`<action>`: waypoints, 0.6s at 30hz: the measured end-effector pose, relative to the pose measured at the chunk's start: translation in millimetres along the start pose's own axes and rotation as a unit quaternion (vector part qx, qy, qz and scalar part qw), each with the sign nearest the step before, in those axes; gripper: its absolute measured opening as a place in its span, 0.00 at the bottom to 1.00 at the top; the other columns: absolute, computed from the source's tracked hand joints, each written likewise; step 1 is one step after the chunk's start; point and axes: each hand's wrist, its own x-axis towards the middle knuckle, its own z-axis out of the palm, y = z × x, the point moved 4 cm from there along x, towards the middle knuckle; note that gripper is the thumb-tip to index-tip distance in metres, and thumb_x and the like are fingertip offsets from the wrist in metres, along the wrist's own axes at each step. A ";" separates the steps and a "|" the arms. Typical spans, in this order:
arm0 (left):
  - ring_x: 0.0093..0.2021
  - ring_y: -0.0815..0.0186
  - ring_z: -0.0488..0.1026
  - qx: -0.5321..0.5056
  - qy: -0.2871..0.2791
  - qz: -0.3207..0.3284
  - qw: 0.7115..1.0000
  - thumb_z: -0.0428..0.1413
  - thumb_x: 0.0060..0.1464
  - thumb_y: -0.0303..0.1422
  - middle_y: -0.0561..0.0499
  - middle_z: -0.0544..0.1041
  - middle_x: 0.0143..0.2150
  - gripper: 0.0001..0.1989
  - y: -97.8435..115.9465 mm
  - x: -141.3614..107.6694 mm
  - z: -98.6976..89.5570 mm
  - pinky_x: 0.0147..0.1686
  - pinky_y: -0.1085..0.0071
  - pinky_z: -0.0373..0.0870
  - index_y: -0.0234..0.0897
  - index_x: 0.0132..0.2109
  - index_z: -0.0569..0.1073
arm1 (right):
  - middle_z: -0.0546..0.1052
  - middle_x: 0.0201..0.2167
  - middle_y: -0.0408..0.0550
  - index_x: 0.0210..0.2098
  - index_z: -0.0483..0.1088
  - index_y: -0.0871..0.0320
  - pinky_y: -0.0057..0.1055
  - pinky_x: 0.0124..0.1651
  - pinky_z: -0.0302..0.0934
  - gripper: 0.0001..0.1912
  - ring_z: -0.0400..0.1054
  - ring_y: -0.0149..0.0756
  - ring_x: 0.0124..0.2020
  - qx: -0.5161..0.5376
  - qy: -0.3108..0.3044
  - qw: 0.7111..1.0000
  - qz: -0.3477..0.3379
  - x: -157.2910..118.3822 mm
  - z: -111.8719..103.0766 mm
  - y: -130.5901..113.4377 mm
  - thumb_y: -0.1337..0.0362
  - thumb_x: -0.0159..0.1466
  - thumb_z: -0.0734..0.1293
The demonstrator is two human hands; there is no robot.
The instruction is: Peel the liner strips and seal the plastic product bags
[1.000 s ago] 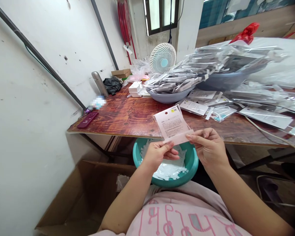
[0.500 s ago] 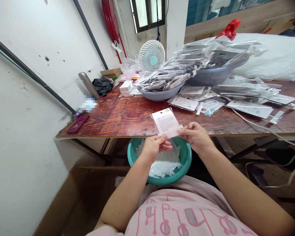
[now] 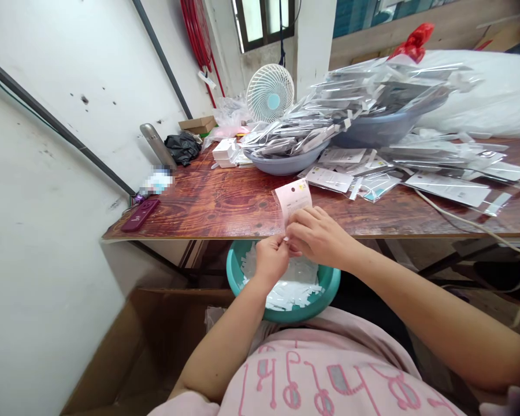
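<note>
A white printed card in a clear sleeve (image 3: 293,199), with a dark hole and a yellow mark at its top, is held upright and slightly curved at the table's front edge. My left hand (image 3: 272,258) pinches its lower end. Across the lower part of the card lies my right hand (image 3: 314,232), its fingers closed on it and touching the left fingertips. Below both hands, a teal basin (image 3: 301,315) holds white strips and clear film. The card's bottom edge is hidden by my fingers.
On the wooden table (image 3: 208,208) are a blue-grey bowl (image 3: 281,166) and a larger basin (image 3: 372,132), both heaped with clear packets. Loose packets (image 3: 450,188) and a cable lie to the right. A fan (image 3: 270,93), a maroon object (image 3: 140,215) and a black bag (image 3: 182,149) stand further left.
My right hand has moved left over the card, close to my left hand. The card now stands more upright and bends. The view has shifted slightly.
</note>
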 end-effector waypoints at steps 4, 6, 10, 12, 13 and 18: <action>0.27 0.65 0.76 0.107 0.021 0.069 0.992 0.49 0.51 0.25 0.53 0.77 0.23 0.11 10.1 -4.1 -8.8 0.31 0.72 0.69 0.37 0.26 0.74 | 0.73 0.35 0.51 0.33 0.72 0.59 0.35 0.41 0.51 0.08 0.64 0.37 0.37 0.067 -0.017 0.997 -0.024 0.9 0.2 5.0 0.67 0.63 0.61; 0.28 0.65 0.75 0.159 0.033 0.105 0.981 0.49 0.51 0.23 0.53 0.78 0.24 0.11 14.2 -5.8 -11.9 0.33 0.72 0.68 0.38 0.26 0.74 | 0.74 0.36 0.49 0.35 0.72 0.57 0.34 0.42 0.51 0.08 0.66 0.36 0.38 0.123 -0.026 0.992 -0.020 0.1 -0.1 10.5 0.67 0.63 0.61; 0.29 0.66 0.74 0.255 0.038 0.178 0.950 0.49 0.49 0.20 0.52 0.78 0.25 0.12 19.6 -9.7 -11.8 0.34 0.71 0.65 0.38 0.26 0.73 | 0.76 0.33 0.43 0.32 0.74 0.55 0.32 0.41 0.50 0.06 0.68 0.32 0.36 0.192 -0.041 0.980 -0.021 3.2 0.9 19.2 0.68 0.61 0.65; 0.29 0.66 0.73 0.282 0.034 0.203 0.937 0.49 0.49 0.20 0.52 0.78 0.25 0.12 20.9 -11.6 -10.1 0.33 0.72 0.64 0.38 0.25 0.72 | 0.75 0.30 0.42 0.28 0.74 0.55 0.32 0.40 0.48 0.04 0.67 0.32 0.35 0.190 -0.047 0.980 -0.033 7.0 -0.1 20.1 0.66 0.59 0.67; 0.29 0.66 0.73 0.290 0.032 0.211 0.933 0.49 0.50 0.21 0.52 0.78 0.25 0.12 21.3 -12.3 -9.3 0.33 0.72 0.64 0.38 0.25 0.72 | 0.75 0.28 0.42 0.26 0.74 0.55 0.32 0.39 0.47 0.04 0.66 0.33 0.35 0.181 -0.049 0.981 -0.041 9.1 -1.2 19.7 0.66 0.58 0.68; 0.28 0.66 0.73 0.328 0.020 0.245 0.912 0.49 0.50 0.21 0.51 0.77 0.26 0.11 22.5 -13.1 -6.6 0.31 0.72 0.64 0.38 0.25 0.70 | 0.73 0.25 0.43 0.24 0.73 0.56 0.34 0.39 0.44 0.06 0.60 0.34 0.34 0.144 -0.048 0.986 -0.072 14.7 -7.6 14.3 0.67 0.57 0.68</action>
